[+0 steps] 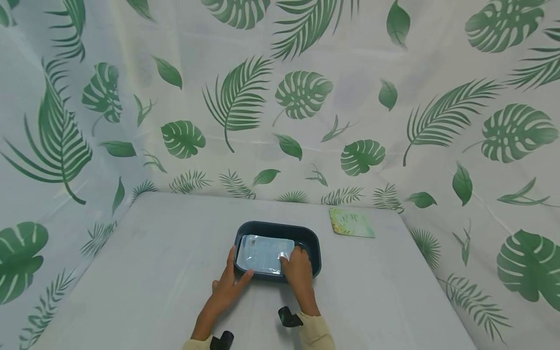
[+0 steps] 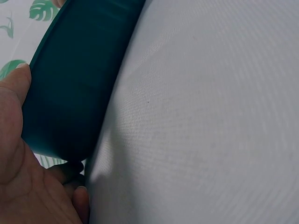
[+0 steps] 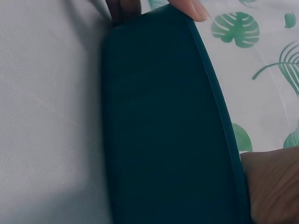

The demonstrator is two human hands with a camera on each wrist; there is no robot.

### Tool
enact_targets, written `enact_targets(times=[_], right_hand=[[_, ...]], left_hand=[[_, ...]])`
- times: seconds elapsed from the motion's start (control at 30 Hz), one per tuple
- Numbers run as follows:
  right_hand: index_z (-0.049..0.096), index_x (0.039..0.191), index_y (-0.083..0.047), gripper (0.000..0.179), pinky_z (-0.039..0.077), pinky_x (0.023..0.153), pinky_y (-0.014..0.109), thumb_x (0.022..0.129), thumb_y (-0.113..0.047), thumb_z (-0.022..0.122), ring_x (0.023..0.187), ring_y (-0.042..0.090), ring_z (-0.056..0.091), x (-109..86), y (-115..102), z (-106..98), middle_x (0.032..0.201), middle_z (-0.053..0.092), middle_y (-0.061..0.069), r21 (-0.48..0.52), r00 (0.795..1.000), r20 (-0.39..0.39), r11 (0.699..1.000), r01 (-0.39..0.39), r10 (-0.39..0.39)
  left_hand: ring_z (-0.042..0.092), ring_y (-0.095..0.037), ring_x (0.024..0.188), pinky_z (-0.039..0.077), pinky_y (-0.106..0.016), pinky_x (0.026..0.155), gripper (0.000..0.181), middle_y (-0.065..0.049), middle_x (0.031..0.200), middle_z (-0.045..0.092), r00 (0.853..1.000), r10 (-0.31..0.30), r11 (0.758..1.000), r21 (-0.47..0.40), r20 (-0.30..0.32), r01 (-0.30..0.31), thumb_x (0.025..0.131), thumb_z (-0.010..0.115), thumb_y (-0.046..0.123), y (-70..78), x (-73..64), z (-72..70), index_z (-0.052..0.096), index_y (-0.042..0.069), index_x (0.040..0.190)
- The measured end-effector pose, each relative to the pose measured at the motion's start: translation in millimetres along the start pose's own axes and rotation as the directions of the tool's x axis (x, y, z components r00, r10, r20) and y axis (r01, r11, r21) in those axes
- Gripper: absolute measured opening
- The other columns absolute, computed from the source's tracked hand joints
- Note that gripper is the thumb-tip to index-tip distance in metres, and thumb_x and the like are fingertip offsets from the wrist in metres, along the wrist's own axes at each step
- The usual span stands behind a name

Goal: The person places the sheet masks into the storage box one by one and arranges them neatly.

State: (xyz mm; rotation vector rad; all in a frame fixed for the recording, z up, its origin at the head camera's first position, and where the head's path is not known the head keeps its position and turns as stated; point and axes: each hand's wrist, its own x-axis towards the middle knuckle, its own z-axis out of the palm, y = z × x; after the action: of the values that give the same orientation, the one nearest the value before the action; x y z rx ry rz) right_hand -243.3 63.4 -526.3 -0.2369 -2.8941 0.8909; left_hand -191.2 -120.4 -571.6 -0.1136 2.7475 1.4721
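A dark teal plastic basin with rounded corners sits on the white table. In it lies a light blue and white flat packet, glossy and slightly tilted. My left hand holds the basin's near left corner; its thumb rests at the front rim and its fingers go along the left side. In the left wrist view, fingers of that hand curl by the basin's lower corner. My right hand reaches over the front rim and pinches the packet's right end. Its fingertips are hidden in the right wrist view, behind the basin wall.
A green and yellow printed card lies flat on the table, to the right behind the basin. A leaf-patterned curtain stands behind the table and at both sides. Each wrist carries a small black camera.
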Motion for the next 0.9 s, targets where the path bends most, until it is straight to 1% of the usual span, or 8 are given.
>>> enact_targets(times=[0.17,0.4,0.57,0.7,0.9], right_hand=[[0.058,0.12,0.014,0.054,0.052,0.087,0.053,0.085,-0.022,0.076,0.103,0.042,0.065,0.4,-0.1,0.6,0.111,0.064,0.029,-0.027,1.0,-0.008,1.0,0.014,-0.014],[0.06,0.12,0.011,0.055,0.052,0.086,0.053,0.085,-0.027,0.077,0.103,0.041,0.066,0.9,1.7,2.2,0.113,0.065,0.027,-0.054,1.0,0.011,0.998,0.018,-0.017],[0.062,0.117,0.01,0.053,0.053,0.083,0.052,0.085,-0.029,0.076,0.1,0.04,0.067,1.2,4.2,1.9,0.11,0.067,0.026,-0.068,0.999,0.004,0.997,0.048,-0.048],[0.062,0.116,0.011,0.052,0.054,0.082,0.052,0.085,-0.029,0.076,0.098,0.039,0.067,0.6,5.8,0.7,0.108,0.067,0.025,-0.066,0.998,0.0,0.996,0.067,-0.067],[0.062,0.116,0.011,0.05,0.053,0.083,0.051,0.086,-0.027,0.075,0.098,0.039,0.067,0.7,6.4,-0.1,0.107,0.067,0.025,-0.06,0.998,0.005,0.996,0.061,-0.061]], left_hand=[[0.025,-0.047,0.145,0.014,-0.08,0.098,0.09,-0.018,0.163,0.015,1.0,0.007,1.0,0.007,-0.002,-0.007,0.094,0.055,0.052,-0.8,0.2,0.2,0.0,0.019,0.158],[0.026,-0.047,0.145,0.02,-0.075,0.095,0.089,-0.018,0.163,0.015,1.0,0.012,1.0,0.01,-0.005,-0.012,0.094,0.056,0.05,-1.6,0.9,1.4,0.0,0.02,0.157],[0.026,-0.047,0.145,0.023,-0.071,0.092,0.089,-0.019,0.163,0.015,1.0,0.016,1.0,0.013,-0.009,-0.015,0.094,0.056,0.049,-0.3,0.2,1.4,0.001,0.019,0.157],[0.025,-0.047,0.145,0.022,-0.072,0.093,0.088,-0.019,0.163,0.015,1.0,0.011,1.0,0.01,-0.01,-0.011,0.095,0.056,0.049,1.0,-0.4,1.6,0.001,0.019,0.157],[0.025,-0.047,0.145,0.018,-0.074,0.095,0.088,-0.019,0.163,0.014,1.0,0.008,1.0,0.009,-0.008,-0.008,0.095,0.055,0.049,1.9,-1.3,2.4,0.0,0.019,0.157]])
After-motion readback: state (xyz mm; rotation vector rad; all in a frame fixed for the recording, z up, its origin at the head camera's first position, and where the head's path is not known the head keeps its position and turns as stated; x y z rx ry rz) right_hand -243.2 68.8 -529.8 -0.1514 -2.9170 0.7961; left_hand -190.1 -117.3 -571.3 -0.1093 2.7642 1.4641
